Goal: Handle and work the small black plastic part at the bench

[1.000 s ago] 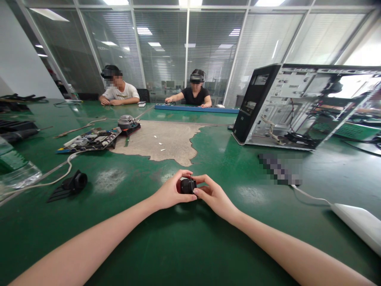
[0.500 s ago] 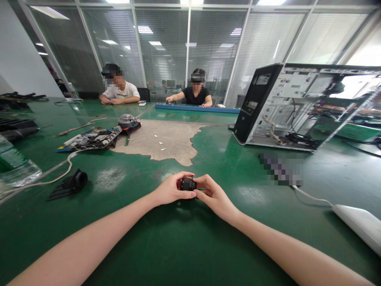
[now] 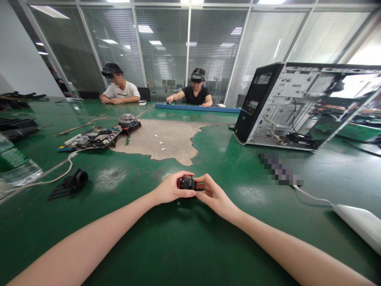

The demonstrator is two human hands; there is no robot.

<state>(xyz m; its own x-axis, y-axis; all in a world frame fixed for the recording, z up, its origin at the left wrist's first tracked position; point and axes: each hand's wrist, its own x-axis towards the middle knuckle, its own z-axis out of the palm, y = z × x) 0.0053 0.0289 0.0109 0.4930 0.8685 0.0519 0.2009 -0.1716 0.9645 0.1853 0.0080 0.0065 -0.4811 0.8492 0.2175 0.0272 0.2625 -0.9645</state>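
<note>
A small, rounded black part (image 3: 186, 183), whose exact kind I cannot make out, is held between my hands over the green table (image 3: 190, 246). My left hand (image 3: 171, 188) grips it from the left, thumb along the near side and fingers over the far side. From the right, the thumb and fingertips of my right hand (image 3: 212, 194) pinch its right end. My fingers hide part of its surface. To the left of my hands lies a black plastic piece with a round opening (image 3: 73, 182).
An open computer case (image 3: 253, 107) stands at right. Below it are a blurred-out object (image 3: 278, 169) and a white cabled device (image 3: 360, 222). At left are a circuit board (image 3: 92, 139), a fan cooler (image 3: 127, 121) and a bottle (image 3: 18, 163). Two people sit opposite, behind a blue bar (image 3: 196, 107).
Both hands stay almost in place around the black part. The fingertips of my right hand have shifted very slightly at its right end.
</note>
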